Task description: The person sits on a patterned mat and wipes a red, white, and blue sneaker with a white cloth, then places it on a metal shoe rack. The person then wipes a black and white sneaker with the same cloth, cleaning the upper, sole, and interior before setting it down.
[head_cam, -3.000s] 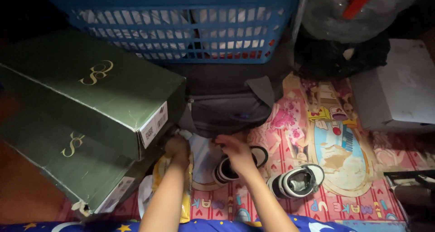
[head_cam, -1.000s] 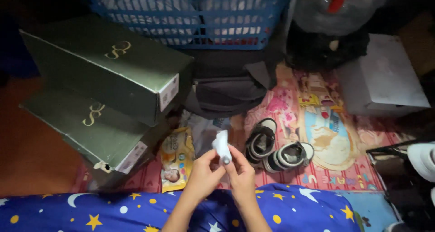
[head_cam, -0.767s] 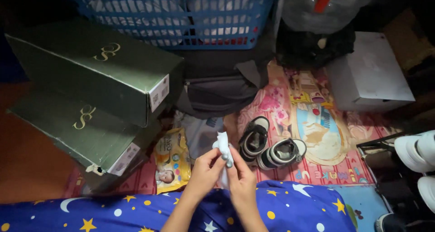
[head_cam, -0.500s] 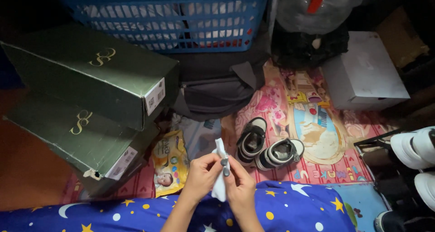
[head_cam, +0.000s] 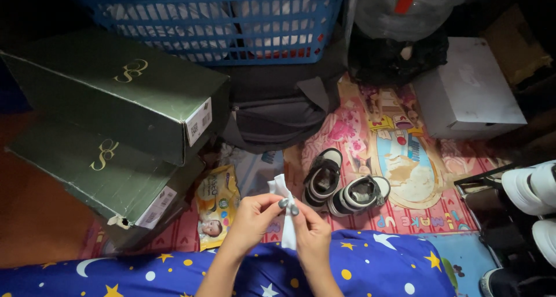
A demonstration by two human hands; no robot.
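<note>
I log two bare forearms without sleeves, left hand (head_cam: 250,220) and right hand (head_cam: 313,234) with grey-painted nails, above a blue garment (head_cam: 370,268) printed with yellow stars, moons and dots.

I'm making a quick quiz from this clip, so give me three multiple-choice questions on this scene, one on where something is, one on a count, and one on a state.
1. Where is the blue plastic slatted basket?
A. behind the green boxes
B. on the pink mat
C. on the lap

2. How many dark green cardboard shoe boxes are stacked at the left?
A. one
B. two
C. four

3. What are the hands doing with the small white cloth?
A. both pinch it
B. only one touches it
C. it lies on the floor

Answers: 1 A, it stands at the far edge beyond the boxes. 2 B, one leans on the other. 3 A, the left hand and right hand meet on it above the star-print lap.
</note>
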